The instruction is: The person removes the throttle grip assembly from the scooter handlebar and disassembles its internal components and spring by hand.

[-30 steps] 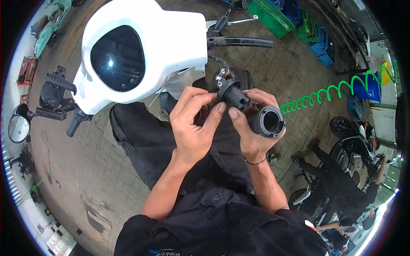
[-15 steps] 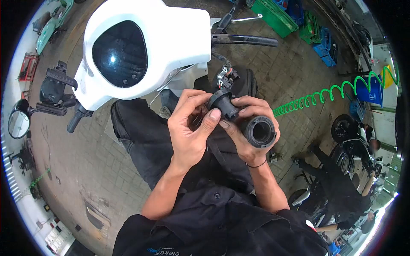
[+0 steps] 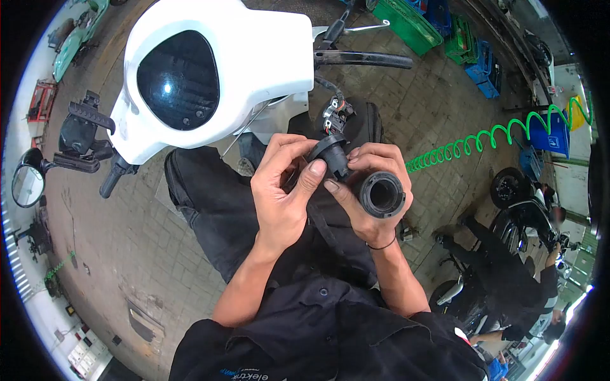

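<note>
"Pinching a black flanged part, aren't they, those two hands?"

"Yes. The left hand has it between thumb and fingers near the flange, and the right hand steadies the narrower end with its fingertips. It sits tilted between them, probably so that its notched end can be seen and turned."

"And the black tube?"

"Gripped in the right hand too, its open end facing up. I'd guess it is tucked there so the thumb and fingertips can work on the other part. It looks hollow; the inside is too dark to read any deeper."

"What lies just past the hands?"

"A cluster of connectors on wiring, close beyond the flanged part. Farther ahead is a bare handlebar tube, and ahead of the left hand the white scooter front."

"Any containers?"

"Green crates and blue crates, well beyond the right hand. I can't make out what they hold. Off to the right is a blue bin, with something yellow at it, inside or behind, I can't tell. A green coiled hose runs toward it."

"Anyone about?"

"A person in dark clothes, far right, beside a motorcycle."
</note>
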Motion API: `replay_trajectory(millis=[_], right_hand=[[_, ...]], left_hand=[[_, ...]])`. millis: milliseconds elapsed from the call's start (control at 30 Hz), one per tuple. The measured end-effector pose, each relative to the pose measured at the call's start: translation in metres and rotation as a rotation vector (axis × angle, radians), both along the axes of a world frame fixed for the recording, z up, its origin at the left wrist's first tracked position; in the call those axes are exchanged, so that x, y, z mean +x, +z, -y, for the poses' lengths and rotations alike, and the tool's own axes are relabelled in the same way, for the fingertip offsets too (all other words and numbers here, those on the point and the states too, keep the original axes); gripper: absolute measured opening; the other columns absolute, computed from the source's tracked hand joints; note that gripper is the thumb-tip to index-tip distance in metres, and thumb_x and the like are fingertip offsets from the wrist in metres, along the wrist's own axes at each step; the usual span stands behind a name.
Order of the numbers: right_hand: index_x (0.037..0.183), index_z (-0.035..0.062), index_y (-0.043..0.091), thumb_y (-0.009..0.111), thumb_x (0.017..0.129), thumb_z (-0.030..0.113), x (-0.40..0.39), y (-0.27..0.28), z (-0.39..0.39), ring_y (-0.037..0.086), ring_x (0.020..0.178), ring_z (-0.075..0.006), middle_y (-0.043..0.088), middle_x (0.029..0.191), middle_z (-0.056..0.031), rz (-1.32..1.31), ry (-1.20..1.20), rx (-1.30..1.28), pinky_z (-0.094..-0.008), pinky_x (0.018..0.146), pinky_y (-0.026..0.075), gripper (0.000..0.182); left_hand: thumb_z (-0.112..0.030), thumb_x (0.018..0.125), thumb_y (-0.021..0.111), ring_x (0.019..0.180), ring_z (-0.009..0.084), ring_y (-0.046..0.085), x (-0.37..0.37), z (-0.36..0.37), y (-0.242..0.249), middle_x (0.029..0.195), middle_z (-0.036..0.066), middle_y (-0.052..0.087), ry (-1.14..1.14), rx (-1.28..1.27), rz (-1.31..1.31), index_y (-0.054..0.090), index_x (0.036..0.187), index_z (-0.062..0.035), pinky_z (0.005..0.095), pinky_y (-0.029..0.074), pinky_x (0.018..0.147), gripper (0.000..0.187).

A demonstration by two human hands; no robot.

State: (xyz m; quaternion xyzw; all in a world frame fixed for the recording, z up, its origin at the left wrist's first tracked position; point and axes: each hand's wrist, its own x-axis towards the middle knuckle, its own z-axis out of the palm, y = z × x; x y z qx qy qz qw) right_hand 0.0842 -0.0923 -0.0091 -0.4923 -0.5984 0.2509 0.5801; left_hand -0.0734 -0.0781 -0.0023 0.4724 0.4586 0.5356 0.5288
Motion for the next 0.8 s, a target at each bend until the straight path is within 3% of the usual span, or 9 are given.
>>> replay_trajectory(millis=[267, 333, 467, 567, 800], right_hand=[[0.107, 0.0027, 0.071, 0.093, 0.073, 0.002, -0.005, 0.004, -0.001, 0.071, 0.098, -0.027, 0.071, 0.106, -0.0136, -0.029, -0.019, -0.052, -0.0373, 0.084, 0.058, 0.041], [0.115, 0.0025, 0.071, 0.094, 0.078, 0.004, -0.005, 0.003, -0.003, 0.066, 0.095, -0.0127, 0.066, 0.116, -0.0091, -0.045, 0.001, -0.072, -0.0263, 0.076, 0.056, 0.044], [0.12, 0.0022, 0.071, 0.094, 0.079, 0.005, -0.01, 0.005, -0.006, 0.066, 0.094, -0.0125, 0.066, 0.116, -0.0073, -0.021, 0.001, -0.077, -0.0259, 0.078, 0.056, 0.047], [0.118, 0.0, 0.072, 0.092, 0.072, -0.002, -0.013, 0.003, -0.008, 0.071, 0.089, -0.0188, 0.068, 0.114, -0.0123, -0.029, -0.062, -0.087, -0.032, 0.08, 0.059, 0.049], [0.116, -0.0001, 0.073, 0.091, 0.075, -0.001, -0.015, -0.001, -0.009, 0.07, 0.09, -0.0203, 0.069, 0.11, -0.0117, -0.021, -0.073, -0.126, -0.0322, 0.08, 0.057, 0.045]], left_hand=[[-0.01, 0.104, 0.071, 0.083, 0.0046, 0.054, 0.004, -0.001, -0.001, 0.107, 0.003, 0.063, 0.025, -0.016, 0.011, 0.07, 0.117, 0.0077, 0.02, 0.041, 0.069, 0.022], [-0.011, 0.106, 0.069, 0.081, 0.0037, 0.054, 0.005, 0.0, -0.002, 0.104, 0.002, 0.063, 0.039, -0.067, 0.043, 0.07, 0.118, 0.0071, 0.0196, 0.04, 0.067, 0.022], [-0.013, 0.108, 0.067, 0.075, 0.0011, 0.054, 0.002, 0.001, -0.006, 0.096, -0.002, 0.065, 0.023, -0.195, 0.164, 0.07, 0.121, 0.005, 0.0193, 0.039, 0.06, 0.022], [-0.011, 0.107, 0.068, 0.073, 0.0003, 0.054, 0.001, 0.0, -0.008, 0.093, -0.002, 0.067, 0.034, -0.244, 0.223, 0.071, 0.121, 0.0038, 0.0194, 0.038, 0.057, 0.021], [-0.002, 0.102, 0.07, 0.073, 0.0008, 0.057, 0.007, -0.006, -0.002, 0.093, 0.0, 0.07, 0.165, -0.166, 0.138, 0.069, 0.126, 0.004, 0.0189, 0.04, 0.058, 0.025]])
